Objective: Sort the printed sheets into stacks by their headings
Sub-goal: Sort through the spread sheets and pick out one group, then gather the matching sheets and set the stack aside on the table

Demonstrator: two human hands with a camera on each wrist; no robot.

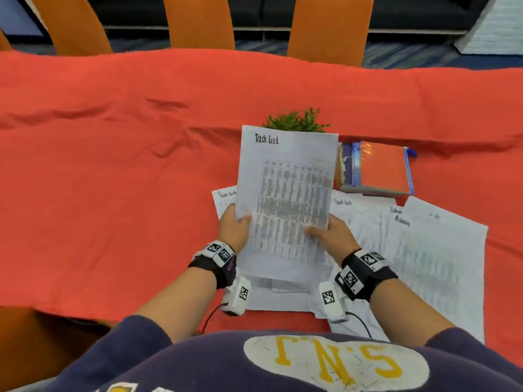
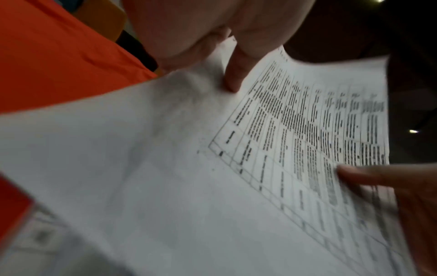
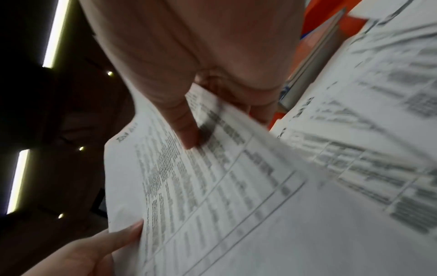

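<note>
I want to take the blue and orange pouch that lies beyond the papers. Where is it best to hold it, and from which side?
Probably grip the pouch by its right edge, where the blue zipper end sticks out, coming from the right. That side lies free on the tablecloth, while the raised sheet covers its left side and loose papers crowd its near edge.

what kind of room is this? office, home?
Probably an office or meeting room, not a home: a long table under an orange-red cloth, a row of matching orange chairs along its far side, patterned blue carpet, and recessed strip ceiling lights in the right wrist view.
</note>
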